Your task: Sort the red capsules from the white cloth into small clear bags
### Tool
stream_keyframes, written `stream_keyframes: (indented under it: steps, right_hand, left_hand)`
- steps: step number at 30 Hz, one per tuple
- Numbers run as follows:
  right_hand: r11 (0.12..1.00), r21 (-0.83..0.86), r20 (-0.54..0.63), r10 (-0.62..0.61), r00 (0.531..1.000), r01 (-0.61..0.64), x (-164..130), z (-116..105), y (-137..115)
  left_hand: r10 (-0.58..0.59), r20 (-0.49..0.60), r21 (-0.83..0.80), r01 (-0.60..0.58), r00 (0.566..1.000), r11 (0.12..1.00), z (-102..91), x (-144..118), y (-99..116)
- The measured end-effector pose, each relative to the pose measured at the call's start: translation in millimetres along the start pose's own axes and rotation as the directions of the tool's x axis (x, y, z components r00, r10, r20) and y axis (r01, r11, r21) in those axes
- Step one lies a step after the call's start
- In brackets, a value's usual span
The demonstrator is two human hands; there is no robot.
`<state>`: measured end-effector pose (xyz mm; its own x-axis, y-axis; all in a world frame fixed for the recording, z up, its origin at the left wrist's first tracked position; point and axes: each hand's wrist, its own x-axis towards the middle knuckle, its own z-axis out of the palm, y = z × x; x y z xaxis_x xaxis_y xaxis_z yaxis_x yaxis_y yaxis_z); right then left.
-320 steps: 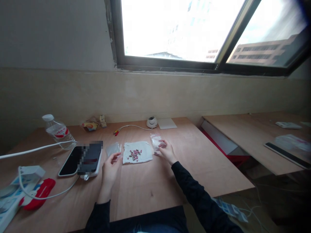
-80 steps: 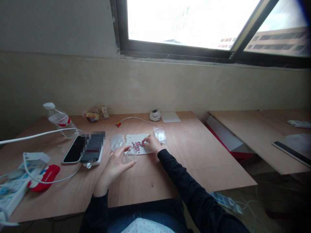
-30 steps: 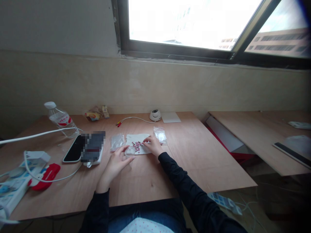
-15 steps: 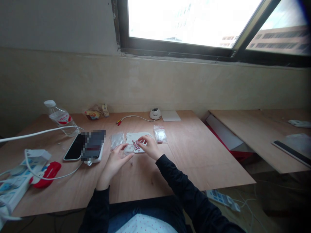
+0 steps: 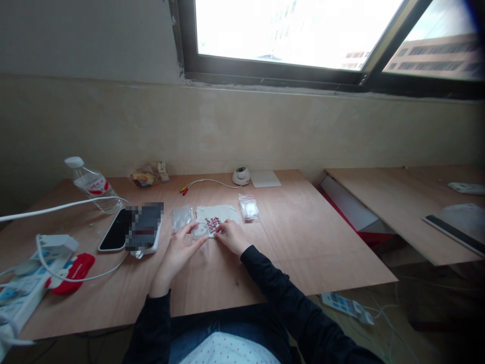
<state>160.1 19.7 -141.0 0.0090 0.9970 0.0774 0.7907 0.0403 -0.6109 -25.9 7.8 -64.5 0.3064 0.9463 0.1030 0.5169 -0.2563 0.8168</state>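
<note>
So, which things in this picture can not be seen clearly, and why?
- Small red pieces on the white cloth: too small in the head view to count or identify.
- Clear bag at the left hand: open or sealed, too small to tell.
- Right hand: fingers curled, anything pinched is hidden.
- Phone: screen blurred out.
- Power strip: cut by the left edge.
</note>
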Motion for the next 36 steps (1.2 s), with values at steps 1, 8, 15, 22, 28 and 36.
stream_keyframes:
  steps: [1,8,15,22,28,36]
  right_hand:
    - [1.0,0.007,-0.001,-0.001,1.0,0.001,0,0,1]
    - [0.997,0.071,-0.027,-0.036,0.999,0.038,0,0,4]
    - [0.909,0.348,-0.248,-0.145,0.958,0.228,0,-30,-23]
    - [0.805,0.466,-0.137,-0.344,0.929,0.367,-11,-59,-52]
    - [0.898,0.381,-0.185,-0.161,0.969,0.221,2,-46,-37]
    - [0.992,0.12,0.003,-0.051,0.999,0.05,8,-8,-9]
  left_hand:
    - [-0.002,0.007,-0.001,0.002,1.0,1.0,0.3,0,0]
    - [0.019,0.058,0.022,-0.021,0.998,1.0,0.9,-2,1]
    - [0.033,0.071,0.02,-0.034,0.997,0.999,1.3,-3,-1]
    - [0.059,0.081,0.004,-0.06,0.995,0.998,2.4,-4,3]
    - [0.036,0.068,0.002,-0.036,0.997,0.999,0.4,-5,2]
    - [0.038,0.076,0.01,-0.039,0.996,0.999,-0.4,-4,2]
